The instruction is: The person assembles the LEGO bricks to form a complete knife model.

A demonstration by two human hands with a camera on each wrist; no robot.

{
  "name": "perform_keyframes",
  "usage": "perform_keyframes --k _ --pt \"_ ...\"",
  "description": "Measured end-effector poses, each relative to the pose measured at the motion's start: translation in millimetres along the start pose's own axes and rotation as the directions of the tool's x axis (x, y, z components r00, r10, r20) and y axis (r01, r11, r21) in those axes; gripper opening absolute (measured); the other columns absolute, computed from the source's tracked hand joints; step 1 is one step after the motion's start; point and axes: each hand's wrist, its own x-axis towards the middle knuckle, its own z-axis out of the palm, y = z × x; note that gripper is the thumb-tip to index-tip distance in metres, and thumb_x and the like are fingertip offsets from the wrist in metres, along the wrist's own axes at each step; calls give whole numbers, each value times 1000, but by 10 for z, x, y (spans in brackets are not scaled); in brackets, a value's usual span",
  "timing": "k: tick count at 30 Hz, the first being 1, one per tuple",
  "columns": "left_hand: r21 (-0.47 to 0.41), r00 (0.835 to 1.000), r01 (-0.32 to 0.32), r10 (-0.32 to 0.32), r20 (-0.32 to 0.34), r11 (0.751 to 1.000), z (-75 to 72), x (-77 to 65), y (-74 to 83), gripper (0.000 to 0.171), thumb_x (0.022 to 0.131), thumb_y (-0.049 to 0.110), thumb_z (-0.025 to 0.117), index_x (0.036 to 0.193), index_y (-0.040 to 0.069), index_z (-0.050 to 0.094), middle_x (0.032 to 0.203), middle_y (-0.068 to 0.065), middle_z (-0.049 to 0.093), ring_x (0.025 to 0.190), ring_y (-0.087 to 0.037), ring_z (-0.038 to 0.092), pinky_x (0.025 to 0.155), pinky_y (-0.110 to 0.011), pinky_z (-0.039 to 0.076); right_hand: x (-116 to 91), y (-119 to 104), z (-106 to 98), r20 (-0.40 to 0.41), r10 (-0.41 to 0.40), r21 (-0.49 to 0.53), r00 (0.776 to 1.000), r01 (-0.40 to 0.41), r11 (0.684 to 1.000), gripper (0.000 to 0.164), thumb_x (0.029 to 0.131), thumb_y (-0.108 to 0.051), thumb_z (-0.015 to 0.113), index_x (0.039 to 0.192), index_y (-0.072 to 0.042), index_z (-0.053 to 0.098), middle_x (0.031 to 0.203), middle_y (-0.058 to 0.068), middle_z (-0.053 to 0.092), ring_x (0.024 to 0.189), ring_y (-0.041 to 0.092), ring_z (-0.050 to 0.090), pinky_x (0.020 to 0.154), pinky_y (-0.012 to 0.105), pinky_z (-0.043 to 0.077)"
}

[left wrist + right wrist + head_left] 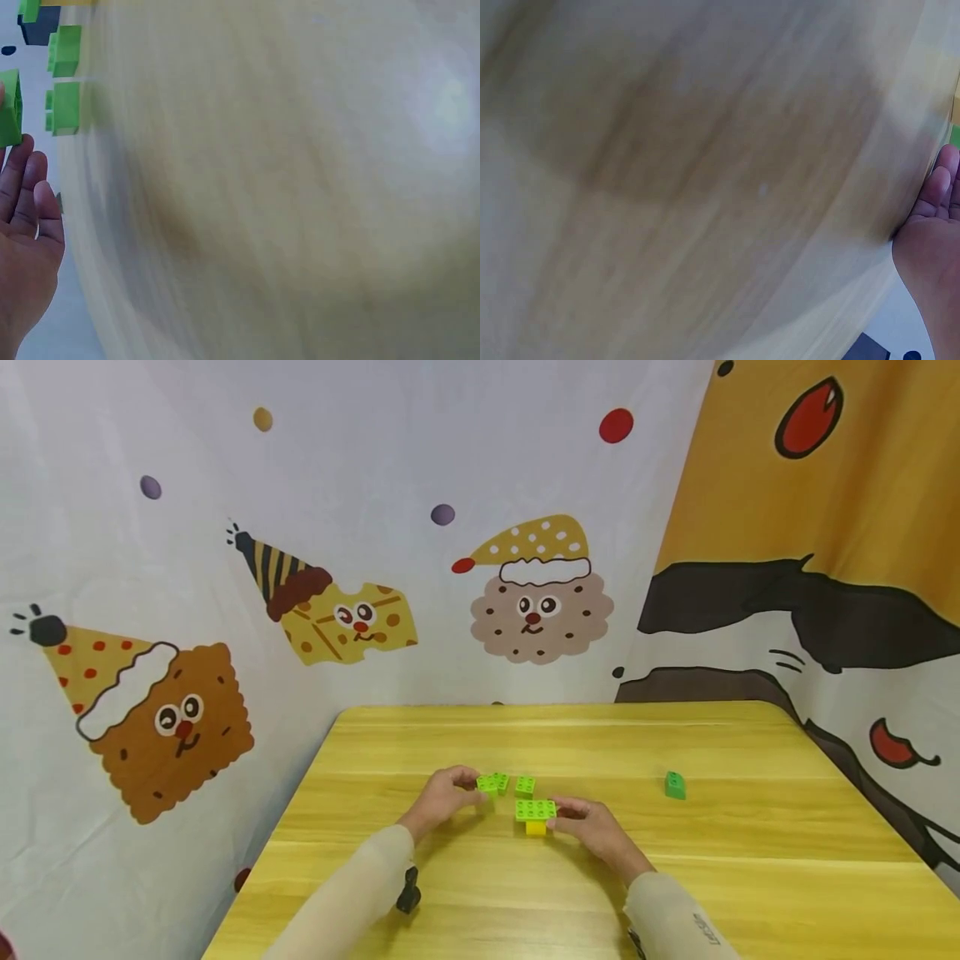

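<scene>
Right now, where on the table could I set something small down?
Bare table lies right of the dark green brick, out to the edge, and behind the small light-green bricks, up to the far edge. The middle is crowded: left hand, right hand, those bricks and the eight-stud brick over a yellow brick.

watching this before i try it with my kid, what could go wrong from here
The wide green brick overhangs the narrower yellow block beneath it, so an uneven push from the right hand might tip it. The left hand holds a small green block close to a neighbouring green block, which it could knock aside.
</scene>
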Motion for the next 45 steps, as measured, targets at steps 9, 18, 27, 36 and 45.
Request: perform_keyframes --k 9,18,27,36,45 --pt "-23 1000 -12 12 -6 1000 -13 40 49 34 86 29 79 115 12 69 108 -1 63 102 -20 56 87 -41 48 -5 -10 0 -3 -4 5 1000 4 1000 46 84 -22 81 125 -6 69 113 7 67 104 24 59 89 41 50" --pt "-64 999 -41 42 11 997 29 27 181 37 87 30 78 117 12 68 110 -3 63 103 -23 56 88 -43 47 -18 -14 8 0 1 14 1000 -1 1000 45 84 -21 81 125 -6 69 113 7 67 104 24 59 89 42 50" --pt "-44 998 -56 57 38 997 137 52 294 39 87 33 78 119 14 68 110 -1 63 103 -22 57 86 -40 48 -8 -2 9 5 1 36 1000 -2 999 43 85 -20 80 125 -6 69 109 5 67 103 22 60 89 40 50" --pt "-47 996 -86 87 34 995 217 57 386 36 88 30 78 117 12 69 107 1 64 100 -20 57 85 -39 48 0 0 6 0 -7 41 1000 7 999 43 85 -19 80 124 -5 70 107 5 68 100 21 60 87 39 51" --pt "-85 996 -75 79 44 994 282 68 409 36 88 28 78 119 13 68 109 1 65 106 -27 56 86 -42 48 4 -10 22 -11 -2 38 1000 2 999 43 83 -19 82 122 -6 71 105 4 70 98 20 62 87 40 51"
